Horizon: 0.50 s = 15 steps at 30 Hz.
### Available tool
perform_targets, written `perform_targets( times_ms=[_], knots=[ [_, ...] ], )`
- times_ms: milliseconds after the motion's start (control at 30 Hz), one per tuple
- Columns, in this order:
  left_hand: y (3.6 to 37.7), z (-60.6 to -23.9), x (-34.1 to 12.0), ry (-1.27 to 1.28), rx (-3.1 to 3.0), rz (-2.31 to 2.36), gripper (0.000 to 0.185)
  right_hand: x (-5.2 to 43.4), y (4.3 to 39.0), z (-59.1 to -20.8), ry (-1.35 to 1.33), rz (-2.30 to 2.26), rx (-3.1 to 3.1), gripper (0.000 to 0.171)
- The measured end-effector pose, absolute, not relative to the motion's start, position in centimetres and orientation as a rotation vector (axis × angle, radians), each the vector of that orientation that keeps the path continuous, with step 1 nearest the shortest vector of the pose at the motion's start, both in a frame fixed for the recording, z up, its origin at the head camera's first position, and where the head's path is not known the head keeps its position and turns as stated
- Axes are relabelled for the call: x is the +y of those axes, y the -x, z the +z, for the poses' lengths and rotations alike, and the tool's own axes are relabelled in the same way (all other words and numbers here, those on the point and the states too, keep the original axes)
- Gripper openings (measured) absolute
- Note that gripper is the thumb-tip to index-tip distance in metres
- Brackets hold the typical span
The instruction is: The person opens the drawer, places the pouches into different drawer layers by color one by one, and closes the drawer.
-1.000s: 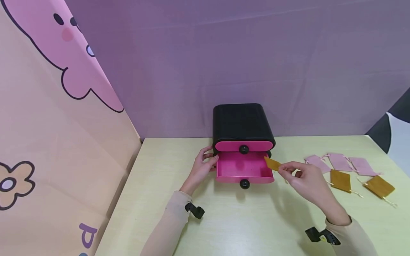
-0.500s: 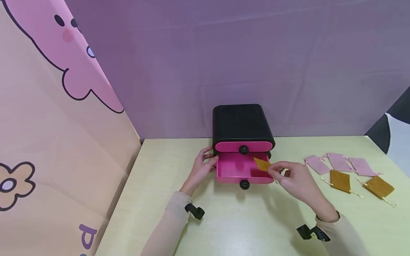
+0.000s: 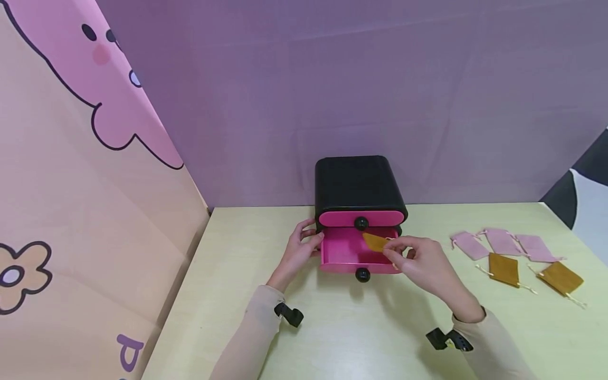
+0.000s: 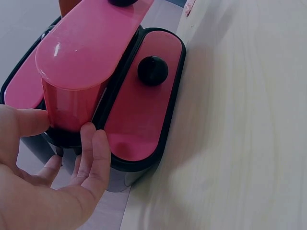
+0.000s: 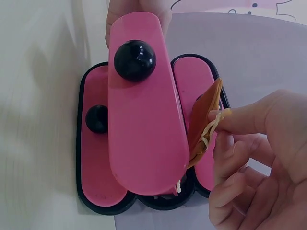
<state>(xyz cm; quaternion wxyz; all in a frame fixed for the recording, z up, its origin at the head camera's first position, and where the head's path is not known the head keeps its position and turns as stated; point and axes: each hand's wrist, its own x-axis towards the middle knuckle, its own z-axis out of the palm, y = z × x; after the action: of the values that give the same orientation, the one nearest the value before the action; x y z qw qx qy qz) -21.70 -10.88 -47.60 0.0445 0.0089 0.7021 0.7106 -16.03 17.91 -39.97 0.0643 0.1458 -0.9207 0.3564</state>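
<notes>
The light wood-grain tabletop (image 3: pixel 356 338) supports a black three-drawer cabinet (image 3: pixel 359 183) with pink drawer fronts, standing near the rear edge. To its right, three pink drawstring pouches (image 3: pixel 502 241) lie close together in a row. Two mustard-brown drawstring pouches (image 3: pixel 504 269) lie in front, separated from each other.

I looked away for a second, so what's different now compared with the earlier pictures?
The right hand moved left, carrying the mustard pouch it was already pinching from the right edge of the open drawer to farther over it. Nothing was newly picked up or let go.

The left hand stayed at the cabinet's left side, the drawer stayed open, and the other pouches stayed on the table.
</notes>
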Motion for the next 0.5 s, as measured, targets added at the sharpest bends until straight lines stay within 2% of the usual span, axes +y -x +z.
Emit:
perform_targets(
  times_ms=[500],
  knots=[
    [21.8,-47.8,-10.9,-0.022,2.14,2.177,0.058,16.8,17.1,-40.7,-0.452,1.108,-2.82,0.013]
  ],
)
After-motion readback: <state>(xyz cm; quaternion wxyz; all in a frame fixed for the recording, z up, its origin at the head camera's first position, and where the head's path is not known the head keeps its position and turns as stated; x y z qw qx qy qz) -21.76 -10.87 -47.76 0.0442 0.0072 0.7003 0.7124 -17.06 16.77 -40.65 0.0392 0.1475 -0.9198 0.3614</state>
